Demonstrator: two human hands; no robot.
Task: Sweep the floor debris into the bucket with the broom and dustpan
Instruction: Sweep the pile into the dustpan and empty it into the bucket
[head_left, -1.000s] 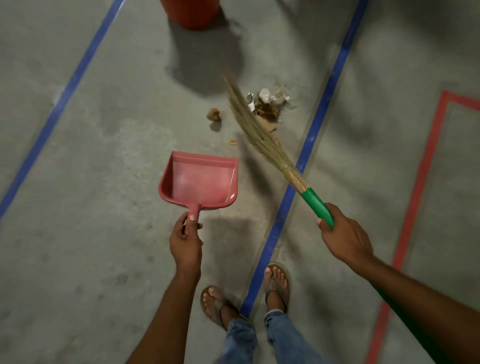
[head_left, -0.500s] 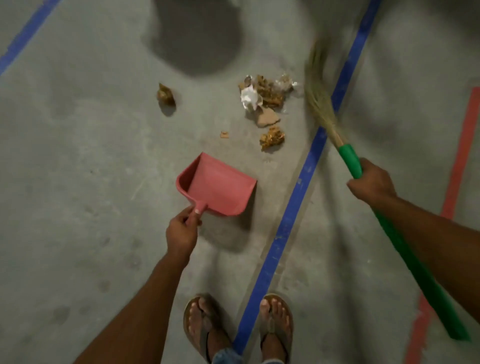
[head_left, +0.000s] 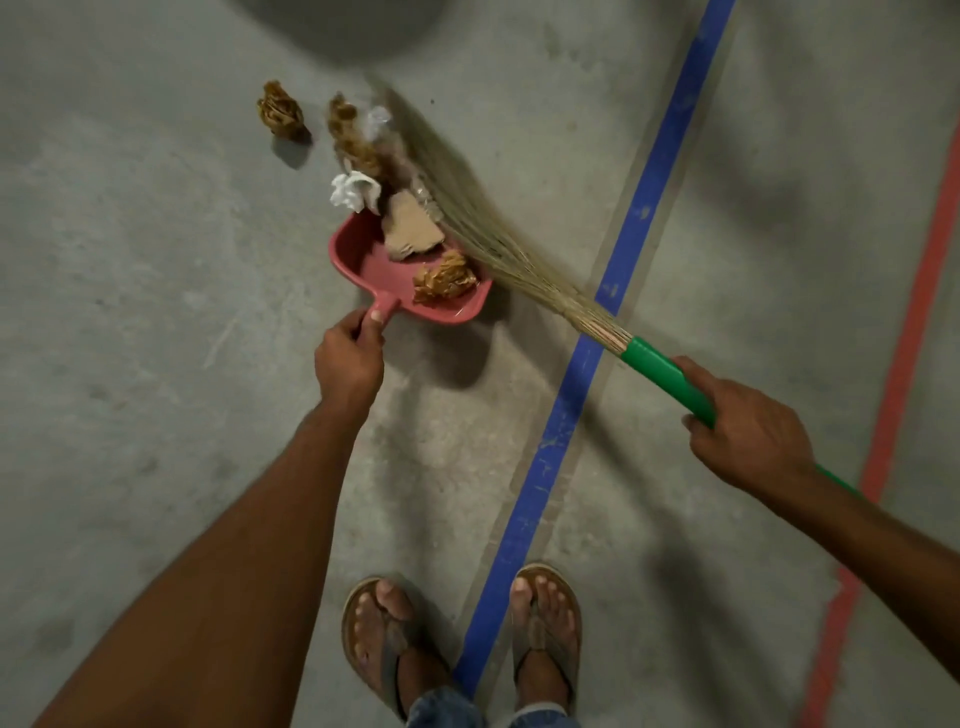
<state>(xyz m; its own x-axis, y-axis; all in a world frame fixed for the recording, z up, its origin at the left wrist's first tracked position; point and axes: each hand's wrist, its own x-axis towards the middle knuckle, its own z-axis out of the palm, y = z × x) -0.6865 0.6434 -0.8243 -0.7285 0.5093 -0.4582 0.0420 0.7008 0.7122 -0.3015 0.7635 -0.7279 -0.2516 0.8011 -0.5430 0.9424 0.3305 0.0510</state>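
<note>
Where L hand (head_left: 347, 364) grips dustpan (head_left: 361, 255), handle hides; broom (head_left: 655, 365) bristles blur.

Pink dustpan (head_left: 363, 260), green-handled broom (head_left: 660, 371), blue floor line (head_left: 644, 208).

No readable text, label, brand or number in my feed: dustpan (head_left: 363, 265), broom (head_left: 658, 370), blue tape line (head_left: 639, 208), red tape line (head_left: 904, 338) show plain colour only.

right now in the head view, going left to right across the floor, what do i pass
lone crumpled brown paper wad → pink plastic dustpan → blue tape line → green plastic broom handle → red tape line
</note>
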